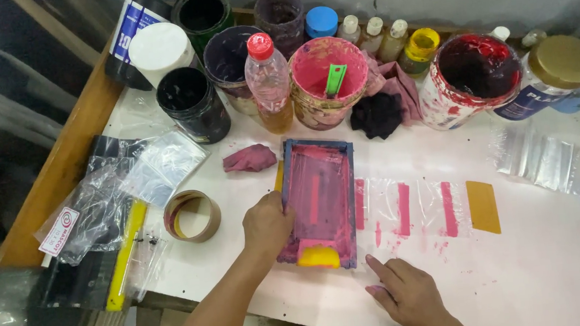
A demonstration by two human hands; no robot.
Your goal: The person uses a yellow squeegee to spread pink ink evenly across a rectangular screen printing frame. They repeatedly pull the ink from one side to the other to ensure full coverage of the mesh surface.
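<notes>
Screen frame: a small rectangular frame with dark blue-grey edges, its mesh soaked in pink ink, lying flat on the white table just in front of the paint pots. We note a yellow squeegee sitting at its near end, smeared pink.

Left hand: rests on the frame's left edge, fingers curled over the rim and pressed together, holding it down. Right hand: lies flat on the table just right of the frame's near corner, fingers loosely spread, fingertips stained pink, holding nothing.

Right of the frame we see a clear plastic sheet with three upright pink bars printed on it, glossy and wrinkled, then a flat mustard-yellow card.

Behind the frame: a pink-coated tub with a green stick standing in it, a clear bottle with a red cap, a black jar, a white bucket streaked red, a crumpled pink rag and a dark cloth.

Left of the frame: a cardboard tape ring and loose clear bags.

Open room: the table surface is bare to the right and near side of the right hand; the back and left edges are crowded.
</notes>
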